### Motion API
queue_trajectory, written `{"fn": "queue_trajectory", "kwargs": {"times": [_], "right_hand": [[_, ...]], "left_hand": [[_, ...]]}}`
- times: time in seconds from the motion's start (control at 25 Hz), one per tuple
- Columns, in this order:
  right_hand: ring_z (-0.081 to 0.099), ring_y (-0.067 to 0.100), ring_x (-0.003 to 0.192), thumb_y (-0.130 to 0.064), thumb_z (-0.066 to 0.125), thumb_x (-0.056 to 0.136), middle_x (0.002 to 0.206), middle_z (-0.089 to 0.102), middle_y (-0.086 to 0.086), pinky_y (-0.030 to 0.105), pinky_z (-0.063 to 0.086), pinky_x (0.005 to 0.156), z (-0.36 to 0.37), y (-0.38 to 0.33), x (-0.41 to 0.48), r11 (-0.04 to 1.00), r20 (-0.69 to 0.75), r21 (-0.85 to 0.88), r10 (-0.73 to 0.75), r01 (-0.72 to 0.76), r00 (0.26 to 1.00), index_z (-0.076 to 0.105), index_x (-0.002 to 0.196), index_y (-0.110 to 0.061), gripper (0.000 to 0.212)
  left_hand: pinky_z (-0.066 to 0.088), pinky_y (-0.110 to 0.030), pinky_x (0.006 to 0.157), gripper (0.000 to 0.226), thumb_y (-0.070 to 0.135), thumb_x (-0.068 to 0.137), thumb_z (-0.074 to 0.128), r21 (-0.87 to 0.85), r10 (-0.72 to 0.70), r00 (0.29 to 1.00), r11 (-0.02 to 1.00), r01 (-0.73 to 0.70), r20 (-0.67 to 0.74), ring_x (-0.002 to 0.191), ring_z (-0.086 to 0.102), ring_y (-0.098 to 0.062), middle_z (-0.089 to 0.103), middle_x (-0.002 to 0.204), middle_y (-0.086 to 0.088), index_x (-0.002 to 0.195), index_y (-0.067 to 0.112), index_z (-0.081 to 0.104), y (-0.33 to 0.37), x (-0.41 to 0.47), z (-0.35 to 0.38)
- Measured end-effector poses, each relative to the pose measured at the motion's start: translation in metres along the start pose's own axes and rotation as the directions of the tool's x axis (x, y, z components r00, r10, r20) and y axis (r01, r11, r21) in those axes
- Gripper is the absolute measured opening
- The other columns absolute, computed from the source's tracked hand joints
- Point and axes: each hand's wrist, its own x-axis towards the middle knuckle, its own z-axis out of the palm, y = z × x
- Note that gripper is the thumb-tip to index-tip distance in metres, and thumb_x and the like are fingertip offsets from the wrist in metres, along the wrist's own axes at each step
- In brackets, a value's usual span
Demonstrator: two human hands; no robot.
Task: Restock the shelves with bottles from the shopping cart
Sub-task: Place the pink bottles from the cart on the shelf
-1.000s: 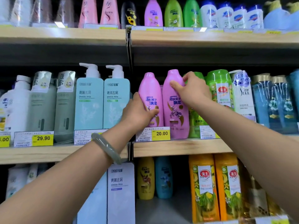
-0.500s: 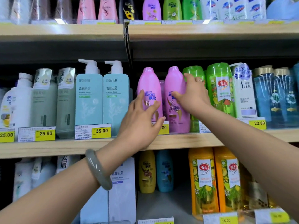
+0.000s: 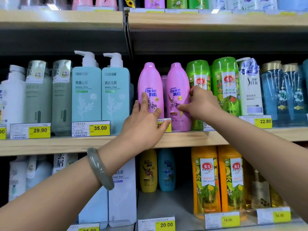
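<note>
Your left hand [image 3: 145,120] rests flat-fingered on the left pink bottle [image 3: 150,80], your right hand [image 3: 202,104] grips the right pink bottle [image 3: 176,80], both upright on the middle shelf [image 3: 191,139] (cart unseen, so I can't tell what's left).

Pale wooden shelf boards [image 3: 50,145] run across a dark back panel [image 3: 66,40]. A black metal upright [image 3: 127,30] splits the top board. Yellow price tags [image 3: 100,128] line the front edges, and bright light glares off the upper label strip [image 3: 53,7].
</note>
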Motion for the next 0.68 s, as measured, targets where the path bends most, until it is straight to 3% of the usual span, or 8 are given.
{"fn": "queue_trajectory", "kwargs": {"times": [0.24, 0.52, 0.68], "right_hand": [[0.058, 0.035, 0.099, -0.041, 0.073, 0.080, 0.107, 0.062, 0.016, 0.032, 0.035, 0.069, 0.010, -0.011, 0.001, 0.998, 0.012, -0.046, -0.048, 0.048, 0.999, 0.053, 0.105, -0.006, 0.048], [0.057, 0.038, 0.105, -0.033, 0.066, 0.088, 0.111, 0.061, 0.020, 0.032, 0.036, 0.069, 0.024, -0.023, -0.001, 0.994, 0.038, -0.098, -0.037, 0.040, 0.999, 0.054, 0.111, -0.001, 0.041], [0.058, 0.035, 0.106, -0.018, 0.063, 0.091, 0.114, 0.062, 0.019, 0.030, 0.037, 0.070, 0.024, -0.025, 0.001, 0.989, 0.099, -0.149, -0.010, 0.025, 0.995, 0.057, 0.110, -0.001, 0.026]], "left_hand": [[0.024, -0.048, 0.114, 0.059, 0.062, 0.093, 0.028, 0.041, 0.009, 0.993, 0.999, -0.014, 0.114, 0.146, 0.004, -0.033, -0.014, 0.158, -0.012, 0.143, 0.031, 0.037, -0.006, 0.011, -0.003], [0.018, -0.047, 0.114, 0.071, 0.072, 0.088, 0.017, 0.033, -0.016, 0.974, 0.999, 0.009, 0.225, 0.146, 0.003, -0.034, -0.015, 0.158, -0.014, 0.136, 0.028, 0.046, -0.006, 0.020, -0.008], [0.016, -0.047, 0.115, 0.075, 0.073, 0.087, 0.017, 0.053, -0.027, 0.967, 0.998, 0.014, 0.253, 0.147, -0.001, -0.033, -0.017, 0.157, -0.014, 0.140, 0.026, 0.042, -0.005, 0.021, -0.009]]}}
